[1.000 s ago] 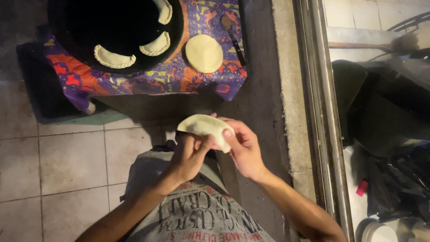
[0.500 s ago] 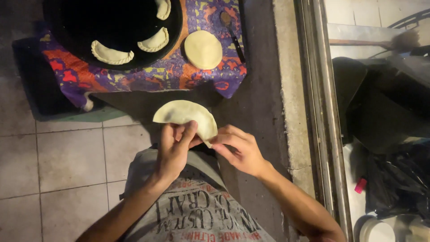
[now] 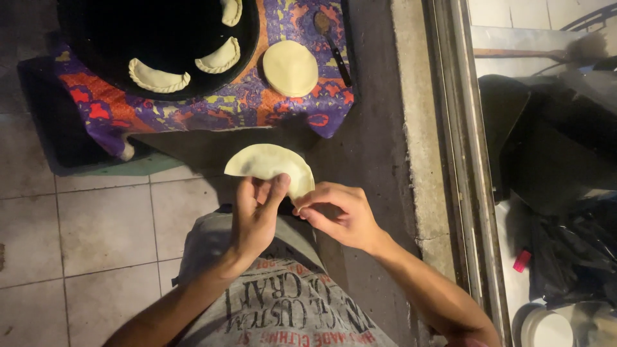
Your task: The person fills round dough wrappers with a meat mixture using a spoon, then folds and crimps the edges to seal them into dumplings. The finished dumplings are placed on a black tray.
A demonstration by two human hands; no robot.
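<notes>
A folded half-moon of pale dough (image 3: 267, 164) is held in front of my chest. My left hand (image 3: 256, 215) supports it from below, thumb pressed on its lower edge. My right hand (image 3: 337, 215) pinches the dough's right corner between thumb and fingertips. Beyond them a round black tray (image 3: 96, 38) on a purple and orange patterned cloth (image 3: 257, 106) carries three crimped dough turnovers (image 3: 157, 76). A flat round dough disc (image 3: 290, 67) lies on the cloth beside the tray, with a dark spoon (image 3: 331, 42) to its right.
Pale floor tiles (image 3: 83, 238) lie at the left. A concrete ledge (image 3: 418, 141) and metal rail (image 3: 459, 160) run down the right. Dark bags (image 3: 565, 244), a small red item (image 3: 522, 260) and a white lidded tub (image 3: 546, 329) sit beyond the rail.
The folded dough has turned and shifted left in my hands. My left hand now holds it from below while my right hand has moved to its right corner.
</notes>
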